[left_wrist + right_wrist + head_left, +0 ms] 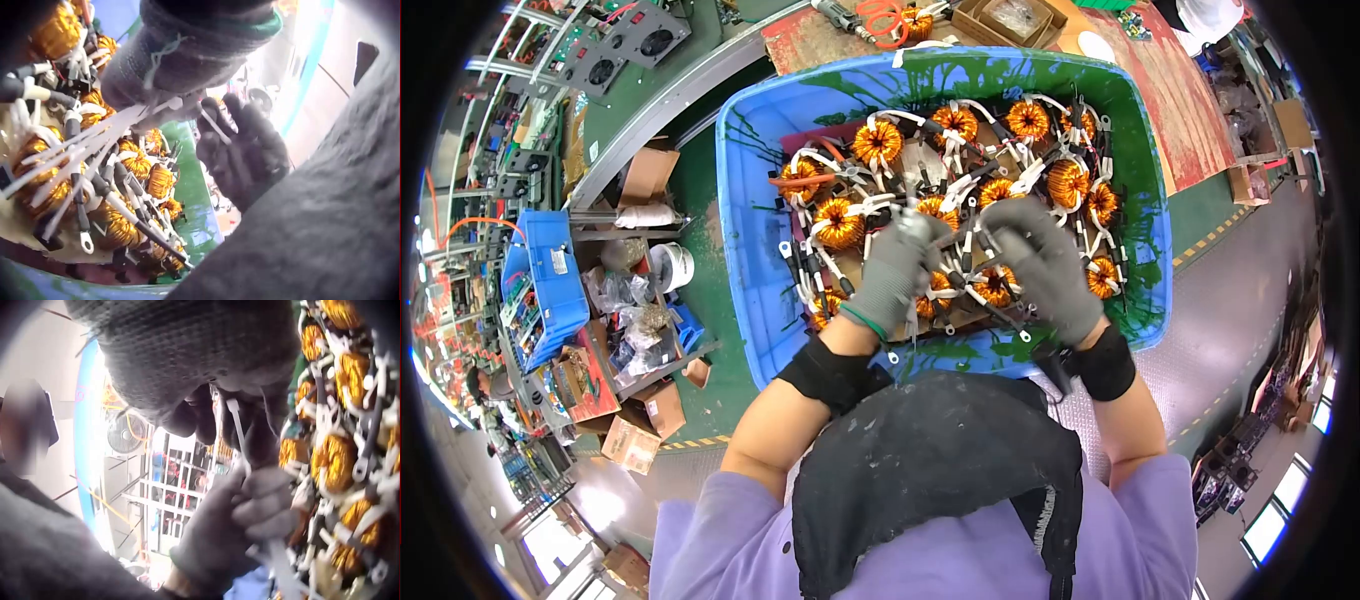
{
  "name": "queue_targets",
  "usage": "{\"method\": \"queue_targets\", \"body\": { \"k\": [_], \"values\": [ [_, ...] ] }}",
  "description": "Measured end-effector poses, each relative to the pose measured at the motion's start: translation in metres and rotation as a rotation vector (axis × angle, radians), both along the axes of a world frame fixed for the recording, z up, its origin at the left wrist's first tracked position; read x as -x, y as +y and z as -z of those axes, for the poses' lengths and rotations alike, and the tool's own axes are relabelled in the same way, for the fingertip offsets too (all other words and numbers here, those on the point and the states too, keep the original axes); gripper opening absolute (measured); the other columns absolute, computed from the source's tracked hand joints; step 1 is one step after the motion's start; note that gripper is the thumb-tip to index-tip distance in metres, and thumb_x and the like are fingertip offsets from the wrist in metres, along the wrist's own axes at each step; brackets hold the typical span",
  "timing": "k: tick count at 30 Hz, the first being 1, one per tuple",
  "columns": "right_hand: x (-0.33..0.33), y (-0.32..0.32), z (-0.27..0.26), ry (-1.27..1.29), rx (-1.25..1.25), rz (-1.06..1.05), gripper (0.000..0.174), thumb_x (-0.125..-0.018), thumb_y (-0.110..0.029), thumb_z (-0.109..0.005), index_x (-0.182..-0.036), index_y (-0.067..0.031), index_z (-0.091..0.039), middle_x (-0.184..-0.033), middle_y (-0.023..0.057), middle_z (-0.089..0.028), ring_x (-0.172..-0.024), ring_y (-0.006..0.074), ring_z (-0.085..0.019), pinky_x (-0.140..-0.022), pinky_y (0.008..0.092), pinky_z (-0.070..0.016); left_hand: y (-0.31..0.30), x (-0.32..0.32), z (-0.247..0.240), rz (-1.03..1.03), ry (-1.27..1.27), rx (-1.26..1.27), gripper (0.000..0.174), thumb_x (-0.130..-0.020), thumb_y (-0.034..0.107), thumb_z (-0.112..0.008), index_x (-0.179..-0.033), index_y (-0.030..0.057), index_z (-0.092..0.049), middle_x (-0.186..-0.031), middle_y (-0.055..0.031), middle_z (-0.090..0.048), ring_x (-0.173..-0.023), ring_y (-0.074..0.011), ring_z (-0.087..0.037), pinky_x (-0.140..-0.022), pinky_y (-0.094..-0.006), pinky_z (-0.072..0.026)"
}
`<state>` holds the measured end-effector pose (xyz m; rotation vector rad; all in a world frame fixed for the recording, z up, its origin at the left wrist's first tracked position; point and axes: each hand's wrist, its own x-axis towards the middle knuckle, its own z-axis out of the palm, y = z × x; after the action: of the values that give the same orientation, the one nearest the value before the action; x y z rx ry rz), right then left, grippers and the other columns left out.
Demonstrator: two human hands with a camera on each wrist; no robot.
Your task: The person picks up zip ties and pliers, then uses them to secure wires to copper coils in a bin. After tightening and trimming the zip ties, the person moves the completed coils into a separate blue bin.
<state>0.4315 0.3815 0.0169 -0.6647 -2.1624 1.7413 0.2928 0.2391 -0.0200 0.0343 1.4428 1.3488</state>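
Note:
My left hand [892,268], in a grey glove with a green cuff edge, holds a bundle of white cable ties [94,150] that fan out below its fingers. One single cable tie [238,428] sticks up from that grip, its head end close to the right fingers. My right hand [1048,268], gloved in darker grey, is raised just right of the left hand with its fingers loosely bent. Both hands are over a blue bin [743,240] filled with copper-wound ring coils [840,222], which have white and black leads ending in metal ring lugs [87,242].
Behind the bin is a worn red-topped bench [1180,110] with a cardboard box [1010,20] and an air tool on an orange hose [882,20]. To the left stand shelves with plastic bags [635,300], a white bucket [672,267] and a smaller blue bin [550,285].

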Motion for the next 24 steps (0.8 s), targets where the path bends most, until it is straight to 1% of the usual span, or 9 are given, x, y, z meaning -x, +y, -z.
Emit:
{"method": "queue_targets", "body": {
  "k": [1,2,3,5,9,12,16,18,24],
  "values": [
    [-0.006,0.015,0.004,-0.204,-0.341,0.014,0.017,-0.088,-0.017,-0.056,-0.099,-0.0053,-0.062,-0.094,0.0070,-0.063,-0.084,0.0185,-0.061,-0.070,0.0341,-0.0497,0.003,0.007,-0.005,-0.118,-0.128,0.020,0.039,-0.099,0.037,-0.043,-0.108,0.0027,-0.058,-0.060,0.0021,-0.048,-0.038,-0.0053,-0.031,-0.036,-0.0229,-0.0249],
    [-0.012,0.027,0.008,-0.405,-0.683,0.029,0.018,-0.087,-0.019,-0.058,-0.099,-0.0063,-0.062,-0.095,0.0103,-0.064,-0.088,0.0238,-0.064,-0.072,0.0371,-0.0507,-0.004,0.019,0.001,-0.140,-0.233,-0.053,0.043,-0.099,0.041,-0.042,-0.109,0.0012,-0.057,-0.063,0.0021,-0.049,-0.042,-0.0055,-0.034,-0.039,-0.0220,-0.0273],
    [-0.015,0.033,0.010,-0.406,-0.680,0.027,0.018,-0.087,-0.019,-0.058,-0.099,-0.0063,-0.062,-0.095,0.0103,-0.064,-0.088,0.0238,-0.064,-0.072,0.0371,-0.0507,-0.006,0.023,0.004,-0.220,-0.257,-0.120,0.040,-0.098,0.038,-0.044,-0.109,0.0016,-0.057,-0.065,0.0022,-0.050,-0.045,-0.0050,-0.034,-0.041,-0.0215,-0.0280],
    [-0.020,0.040,0.013,-1.009,-0.769,-0.330,0.018,-0.085,-0.023,-0.060,-0.095,-0.0095,-0.065,-0.092,0.0131,-0.066,-0.090,0.0305,-0.064,-0.074,0.0405,-0.0509,-0.009,0.028,0.005,-0.300,-0.284,-0.183,0.037,-0.098,0.036,-0.047,-0.110,0.0020,-0.058,-0.067,0.0022,-0.050,-0.047,-0.0044,-0.034,-0.043,-0.0210,-0.0286],
    [-0.026,0.046,0.028,-1.078,-0.907,-0.446,0.016,-0.084,-0.024,-0.060,-0.093,-0.0134,-0.067,-0.085,0.0108,-0.068,-0.083,0.0301,-0.065,-0.072,0.0410,-0.0511,-0.010,0.041,-0.001,-0.220,-0.219,-0.138,0.029,-0.092,0.024,-0.056,-0.112,0.0033,-0.059,-0.069,0.0029,-0.049,-0.053,-0.0031,-0.037,-0.046,-0.0187,-0.0295],
    [-0.032,0.050,0.016,-0.909,-0.882,-0.304,0.014,-0.086,-0.021,-0.059,-0.092,-0.0133,-0.069,-0.085,0.0110,-0.068,-0.080,0.0296,-0.066,-0.071,0.0410,-0.0513,0.002,0.051,0.019,-0.069,-0.061,-0.125,0.026,-0.087,0.021,-0.062,-0.109,0.0059,-0.064,-0.075,0.0018,-0.053,-0.060,-0.0050,-0.045,-0.052,-0.0201,-0.0368],
    [-0.038,0.045,0.003,-0.393,-0.396,-0.114,0.019,-0.090,-0.012,-0.057,-0.105,-0.0099,-0.067,-0.088,0.0111,-0.069,-0.079,0.0244,-0.066,-0.073,0.0342,-0.0502,0.069,0.033,0.030,0.281,1.089,0.144,0.034,-0.082,0.026,-0.066,-0.112,0.0114,-0.063,-0.096,-0.0107,-0.066,-0.080,-0.0291,-0.065,-0.075,-0.0384,-0.0502],
    [-0.041,0.040,-0.004,-0.302,0.068,-0.083,0.022,-0.092,-0.013,-0.055,-0.109,-0.0037,-0.064,-0.088,0.0073,-0.067,-0.083,0.0163,-0.063,-0.074,0.0302,-0.0490,0.098,0.018,0.011,0.539,1.224,0.365,0.038,-0.079,0.033,-0.068,-0.111,0.0133,-0.063,-0.106,-0.0117,-0.064,-0.098,-0.0315,-0.062,-0.082,-0.0448,-0.0485],
    [-0.061,0.042,0.005,-0.295,0.179,0.118,0.020,-0.086,0.002,-0.056,-0.105,0.0001,-0.062,-0.093,0.0049,-0.065,-0.086,0.0109,-0.060,-0.080,0.0264,-0.0481,0.122,0.031,0.044,0.755,1.374,0.308,0.026,-0.081,0.023,-0.059,-0.102,0.0071,-0.061,-0.099,-0.0161,-0.067,-0.094,-0.0316,-0.065,-0.080,-0.0468,-0.0496]
  ]
}}
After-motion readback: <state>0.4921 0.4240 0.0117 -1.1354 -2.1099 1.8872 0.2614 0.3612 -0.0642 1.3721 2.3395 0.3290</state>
